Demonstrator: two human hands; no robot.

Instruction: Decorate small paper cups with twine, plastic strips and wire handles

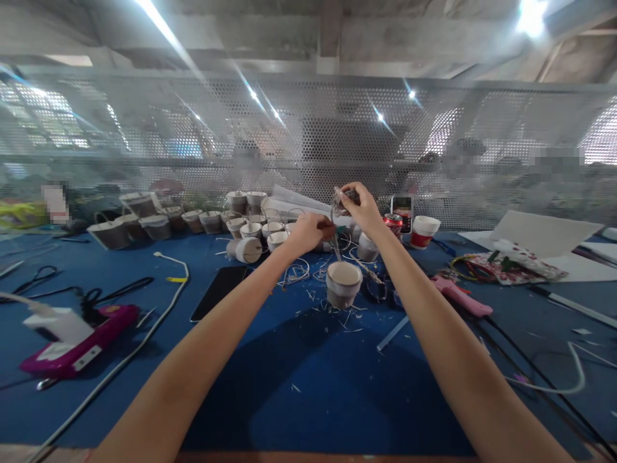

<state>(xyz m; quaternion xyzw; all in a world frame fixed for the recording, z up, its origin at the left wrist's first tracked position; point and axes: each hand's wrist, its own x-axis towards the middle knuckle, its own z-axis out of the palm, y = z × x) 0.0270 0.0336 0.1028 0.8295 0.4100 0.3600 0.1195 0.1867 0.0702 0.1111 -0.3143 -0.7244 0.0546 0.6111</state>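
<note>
In the head view, my right hand (361,209) is raised at the centre, its fingers closed around a small brownish-grey clump (344,200) that looks like dry fibre or twine. Lower and to the left, my left hand (311,230) pinches thin pale strands (336,247) that hang below the clump. Just under both hands stands a small grey-white pot (343,289), upright on the blue table, and the strands' lower ends come close to its rim. Whether they touch it I cannot tell. Fibre scraps lie around its base.
Several similar pots (211,222) line the back left. A black phone (219,292), a magenta power strip (81,341) and a white cable (159,321) lie left. Rightward are a red can (393,223), stacked paper cups (424,231), a pink glue gun (461,296) and a metal strip (393,333).
</note>
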